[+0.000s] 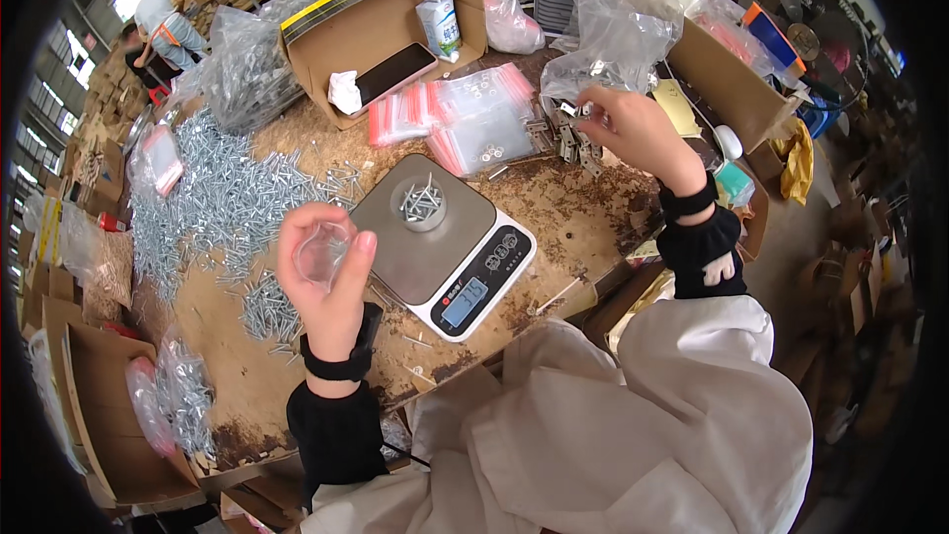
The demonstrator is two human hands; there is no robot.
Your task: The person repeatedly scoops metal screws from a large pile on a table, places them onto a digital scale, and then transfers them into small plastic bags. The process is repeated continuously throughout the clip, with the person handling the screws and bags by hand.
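Observation:
In my left hand (331, 282) is a small clear plastic cup (320, 255), held between thumb and fingers left of the digital kitchen scale (395, 247). A second small clear cup (425, 222) stands on the scale's metal plate, with several silver screws (423, 200) in it, and the display is lit. My right hand (638, 133) is over a heap of small metal brackets (575, 146) at the back right. Its thumb and fingertips are pinched together; what lies between them is too small to make out.
A large heap of screws (213, 193) covers the table's left side, with a smaller pile (269, 307) nearer me. Red-edged zip bags (465, 109), some holding washers, lie behind the scale. Beyond them a cardboard box (321, 44) holds a phone (397, 73) and a drink carton (438, 25).

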